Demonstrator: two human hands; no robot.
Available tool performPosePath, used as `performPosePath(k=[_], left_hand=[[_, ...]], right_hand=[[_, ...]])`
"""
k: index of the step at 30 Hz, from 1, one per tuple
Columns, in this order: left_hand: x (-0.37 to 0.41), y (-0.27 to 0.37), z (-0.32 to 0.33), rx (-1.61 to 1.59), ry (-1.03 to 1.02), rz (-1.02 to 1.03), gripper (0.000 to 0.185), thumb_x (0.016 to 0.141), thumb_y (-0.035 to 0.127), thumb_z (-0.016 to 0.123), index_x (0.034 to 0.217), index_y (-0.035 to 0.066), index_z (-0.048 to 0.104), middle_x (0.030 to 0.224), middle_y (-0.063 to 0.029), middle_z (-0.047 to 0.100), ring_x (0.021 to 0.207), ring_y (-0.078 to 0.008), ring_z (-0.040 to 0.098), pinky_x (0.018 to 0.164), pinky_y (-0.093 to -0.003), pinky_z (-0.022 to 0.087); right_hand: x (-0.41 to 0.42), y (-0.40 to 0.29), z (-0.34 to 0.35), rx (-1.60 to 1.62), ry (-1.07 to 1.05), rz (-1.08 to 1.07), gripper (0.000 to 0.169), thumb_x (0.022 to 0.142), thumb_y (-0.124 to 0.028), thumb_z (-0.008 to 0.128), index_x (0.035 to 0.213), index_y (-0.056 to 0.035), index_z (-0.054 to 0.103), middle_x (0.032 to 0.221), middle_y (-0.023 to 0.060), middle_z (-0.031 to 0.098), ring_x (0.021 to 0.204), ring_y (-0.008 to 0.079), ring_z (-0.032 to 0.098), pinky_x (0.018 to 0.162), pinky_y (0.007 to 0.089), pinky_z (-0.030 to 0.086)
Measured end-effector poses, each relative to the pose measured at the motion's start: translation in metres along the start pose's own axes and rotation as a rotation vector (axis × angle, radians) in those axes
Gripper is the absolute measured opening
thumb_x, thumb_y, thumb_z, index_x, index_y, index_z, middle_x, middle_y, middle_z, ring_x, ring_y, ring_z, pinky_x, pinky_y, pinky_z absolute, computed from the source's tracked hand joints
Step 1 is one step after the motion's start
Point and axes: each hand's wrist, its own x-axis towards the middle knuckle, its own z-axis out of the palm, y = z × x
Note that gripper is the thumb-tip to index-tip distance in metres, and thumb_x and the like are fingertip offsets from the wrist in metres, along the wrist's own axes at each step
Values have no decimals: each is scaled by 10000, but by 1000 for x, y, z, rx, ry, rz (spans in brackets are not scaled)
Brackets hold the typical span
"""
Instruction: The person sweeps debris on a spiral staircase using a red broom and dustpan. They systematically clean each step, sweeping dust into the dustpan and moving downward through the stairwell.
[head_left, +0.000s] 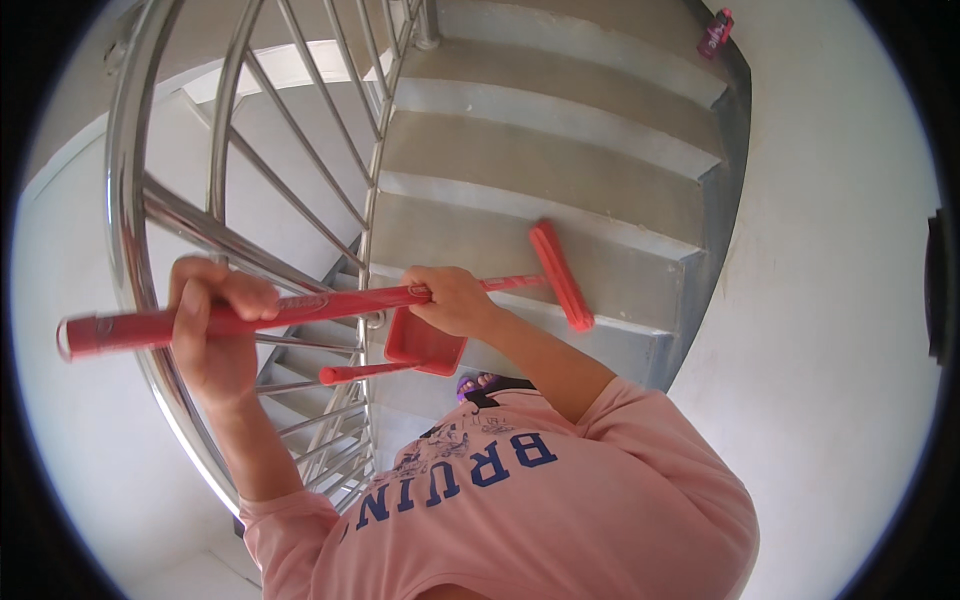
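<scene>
A red broom slants across the view, its handle end at far left and its red broom head (562, 277) over a concrete stair. My left hand (214, 326) is curled around the thick upper part of the broom handle (345, 301), slightly blurred. Farther down the same handle, my right hand (454, 300) grips it. Below my right hand is a red dustpan (426, 343) beside the railing, its own red handle (367, 371) pointing left; neither hand touches it. Whether the broom's bristles touch the stair cannot be told.
Concrete stairs (525, 142) rise ahead, with a pale wall (825, 262) on the right. A curved metal handrail (124, 172) with bars runs along the left, more steps showing below through it. A purple and pink bottle (714, 36) stands at upper right. A foot in a purple sandal (472, 386) shows below.
</scene>
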Motion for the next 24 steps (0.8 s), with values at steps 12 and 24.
performPosePath(k=[12, 24], left_hand=[[-31, 74, 11, 272, -66, 170, 197, 940, 265, 383, 909, 77, 431, 539, 9, 448, 455, -87, 381, 528, -248, 321], [-83, 127, 21, 440, -75, 383, 284, 908, 322, 468, 690, 179, 353, 521, 47, 407, 455, -47, 363, 573, -243, 317]], right_hand=[[12, -49, 23, 214, -228, -265, 199, 703, -68, 608, 898, -76, 574, 754, 95, 615, 703, 256, 600, 625, 350, 451], [4, -81, 11, 270, -579, -428, 277, 679, -67, 645, 945, -87, 571, 786, 91, 616, 732, 279, 600, 652, 367, 446]])
